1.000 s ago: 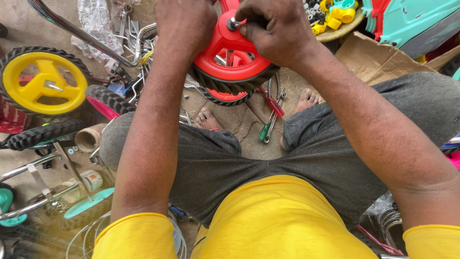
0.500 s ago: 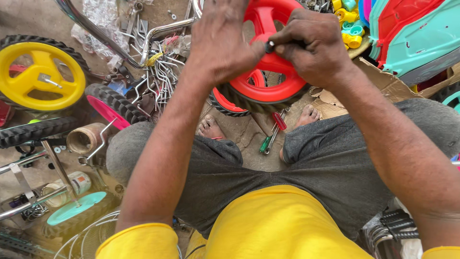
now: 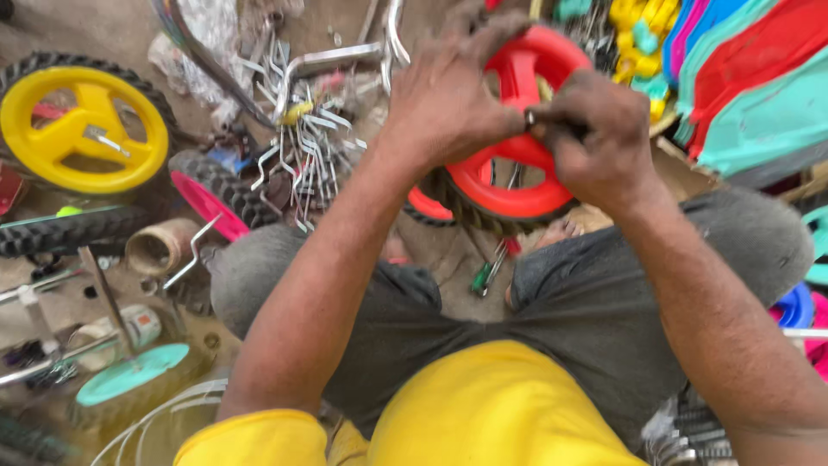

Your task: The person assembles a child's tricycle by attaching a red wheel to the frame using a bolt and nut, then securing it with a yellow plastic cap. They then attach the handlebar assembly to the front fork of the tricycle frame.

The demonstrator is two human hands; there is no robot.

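Far left we see a yellow wheel (image 3: 84,129) lying on the ground. Our left hand (image 3: 448,99) reaches forward, fingers curled over the red wheel (image 3: 517,177), held above our knees. Just beside it, our right hand (image 3: 595,142) bends inward, fingers pinched tight on a small dark metal tool (image 3: 552,125) at the hub.

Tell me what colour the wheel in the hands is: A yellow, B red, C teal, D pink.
B: the left hand and right hand meet at the hub of a red wheel; the yellow wheel lies apart on the ground at left.
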